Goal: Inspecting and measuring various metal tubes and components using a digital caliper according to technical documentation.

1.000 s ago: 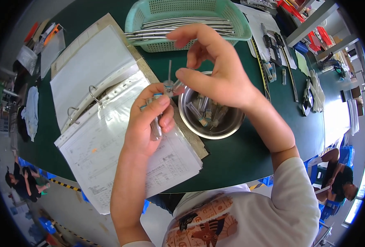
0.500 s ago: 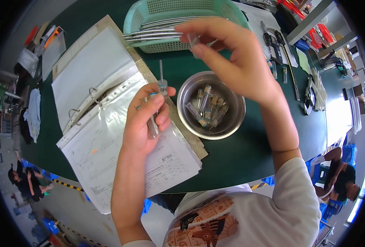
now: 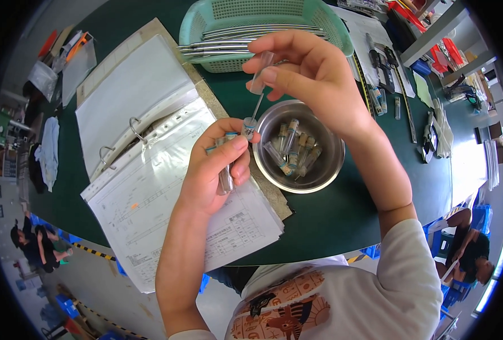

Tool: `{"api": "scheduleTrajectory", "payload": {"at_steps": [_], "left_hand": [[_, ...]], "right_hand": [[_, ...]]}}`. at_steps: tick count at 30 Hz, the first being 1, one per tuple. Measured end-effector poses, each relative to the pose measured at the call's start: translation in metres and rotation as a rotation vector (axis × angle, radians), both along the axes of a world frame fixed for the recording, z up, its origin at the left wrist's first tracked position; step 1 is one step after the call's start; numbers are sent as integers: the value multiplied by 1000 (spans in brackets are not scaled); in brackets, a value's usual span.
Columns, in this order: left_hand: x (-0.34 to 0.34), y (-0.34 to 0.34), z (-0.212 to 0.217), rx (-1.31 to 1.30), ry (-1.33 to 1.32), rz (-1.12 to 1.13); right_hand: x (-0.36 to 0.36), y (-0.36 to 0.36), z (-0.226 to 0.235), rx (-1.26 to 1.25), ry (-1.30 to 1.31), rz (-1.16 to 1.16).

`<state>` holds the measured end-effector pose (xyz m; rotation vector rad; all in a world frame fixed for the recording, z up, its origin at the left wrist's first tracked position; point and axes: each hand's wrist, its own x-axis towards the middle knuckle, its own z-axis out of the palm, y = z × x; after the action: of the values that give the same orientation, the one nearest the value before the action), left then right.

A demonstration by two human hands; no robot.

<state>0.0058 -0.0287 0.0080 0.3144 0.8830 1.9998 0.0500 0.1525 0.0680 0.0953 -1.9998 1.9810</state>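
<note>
My left hand (image 3: 214, 164) is closed around several small clear tubes (image 3: 225, 180) with blue-banded ends. Between its thumb and index finger it pinches a short stopper with a blue band (image 3: 249, 128), and a thin metal pin (image 3: 258, 106) stands up out of it. Above, my right hand (image 3: 330, 79) grips a clear open tube (image 3: 261, 73) between thumb and fingers, tilted, its lower end at the pin's tip. Whether the pin has entered the tube is hard to make out. Just right of my left hand, a steel bowl (image 3: 332, 180) holds several similar capped tubes (image 3: 292, 148).
A pale green basket (image 3: 192, 28) with long metal rods (image 3: 223, 45) stands behind my hands. An open ring binder (image 3: 143, 136) of sheeted papers lies left. Calipers (image 3: 383, 73) and more small tubes (image 3: 397, 107) lie right. A person (image 3: 475, 243) sits far right; another person (image 3: 39, 246) is far left.
My right hand has lowered the clear tube toward the pin and turned it more upright. My left hand has shifted right, bringing the pin beneath the tube.
</note>
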Motion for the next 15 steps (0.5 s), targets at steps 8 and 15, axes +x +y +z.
{"api": "scheduleTrajectory", "payload": {"at_steps": [8,15], "left_hand": [[-1,-1,-2,-2,-12,18],[0,0,0,-9,-25,12]], "right_hand": [[-1,2,2,-7,20,-58],[0,1,-2,-20,-81,27]]}}
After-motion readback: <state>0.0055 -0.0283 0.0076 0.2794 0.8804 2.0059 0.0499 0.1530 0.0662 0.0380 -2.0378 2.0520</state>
